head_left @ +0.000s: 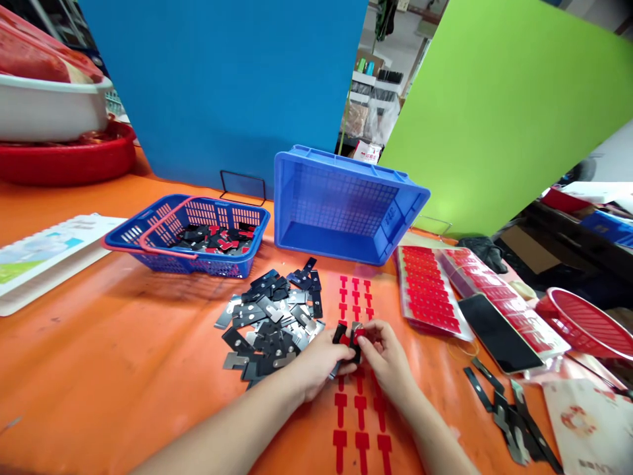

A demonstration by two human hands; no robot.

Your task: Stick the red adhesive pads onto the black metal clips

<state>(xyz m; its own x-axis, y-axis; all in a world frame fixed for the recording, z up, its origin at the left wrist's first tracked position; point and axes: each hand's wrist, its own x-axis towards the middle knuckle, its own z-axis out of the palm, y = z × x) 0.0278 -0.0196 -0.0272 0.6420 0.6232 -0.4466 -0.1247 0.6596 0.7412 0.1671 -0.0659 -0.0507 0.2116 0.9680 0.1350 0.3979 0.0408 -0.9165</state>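
Gripping dark metal plates (340, 332) in closed fingers: left hand (322, 359). Right hand (388, 356) pinching red piece (359, 334) against held plate. Under hands, columns of red T-shaped pieces (362, 441). Leftward, loose plate pile (270, 323); beyond, blue basket (222, 267), blue crate (331, 241).

Held plate (351, 339): dark, between both hands' fingers; tilt unclear.
Red piece (359, 334): bright, on the plate's far end, under the right thumb (372, 353).
Second dark plate (339, 332): in the left fingers (345, 354).
Loose plates (271, 315): black and silvery, heaped, left of the fingers.
Red T-shapes (362, 441): flat, three columns, beyond and nearer than the fingers.
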